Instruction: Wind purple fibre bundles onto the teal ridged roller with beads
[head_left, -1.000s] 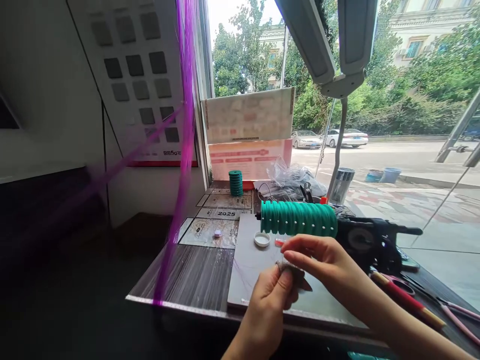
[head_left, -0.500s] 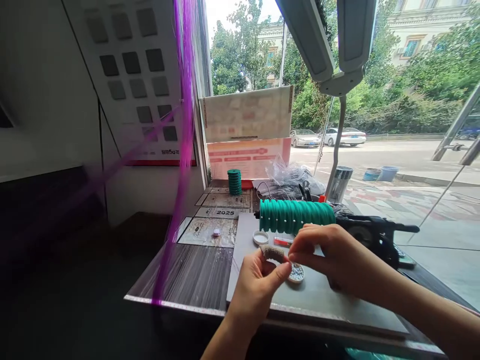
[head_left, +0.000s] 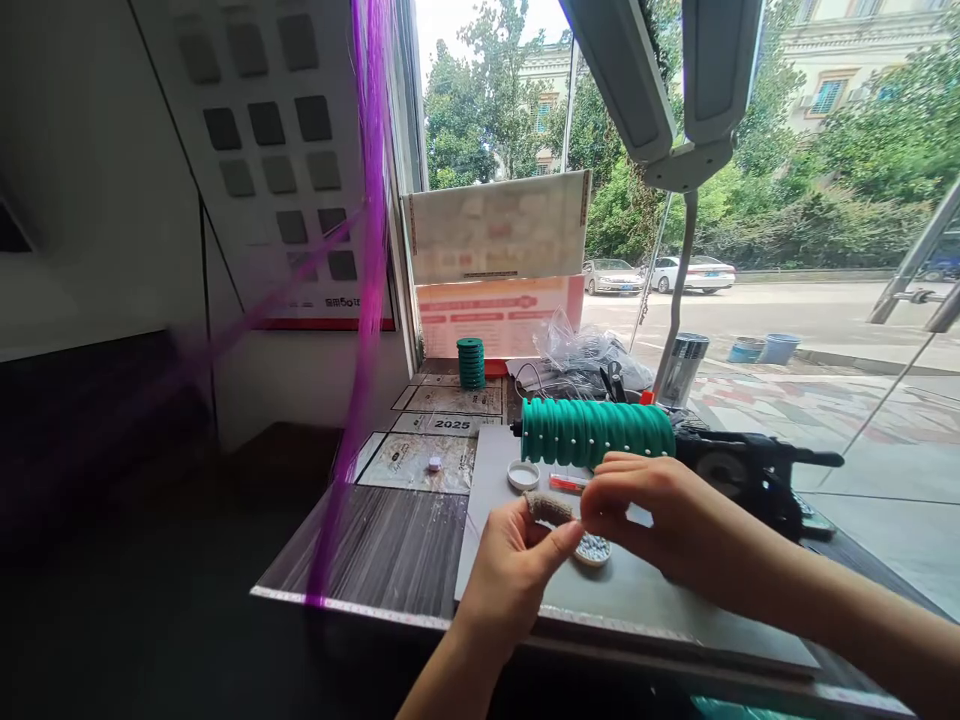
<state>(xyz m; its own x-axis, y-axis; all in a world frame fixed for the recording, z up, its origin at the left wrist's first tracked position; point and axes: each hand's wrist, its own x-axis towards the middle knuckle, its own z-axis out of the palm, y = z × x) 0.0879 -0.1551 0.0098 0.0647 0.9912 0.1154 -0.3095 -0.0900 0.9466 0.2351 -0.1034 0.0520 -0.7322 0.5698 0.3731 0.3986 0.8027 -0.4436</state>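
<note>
My left hand [head_left: 514,565], fingers curled, holds a short, curved, grey-brown textured piece [head_left: 548,509] that arches above its finger and thumb. Just right of its thumb tip, my right hand [head_left: 637,505] has thumb and forefinger pinched together; whatever lies between them is too small to make out. Partly behind the fingertips is a small round dish [head_left: 593,550] of pale bluish beads. Beyond the hands, a ribbed green roller [head_left: 592,430] dotted with small white beads lies across a black holder [head_left: 739,475]. A white round lid [head_left: 523,474] rests near a red-orange item [head_left: 567,483].
The hands are over a light board [head_left: 637,610] on a dark table [head_left: 375,545]. A stack of green spools [head_left: 471,364], a small lilac item [head_left: 435,464], plastic bags [head_left: 592,360] and a lamp stand [head_left: 679,290] are around it. Purple strands [head_left: 370,250] hang at the left.
My right hand has shifted slightly, its fingertips staying close to my left thumb. The whole view has moved a little. The curved piece remains in my left hand.
</note>
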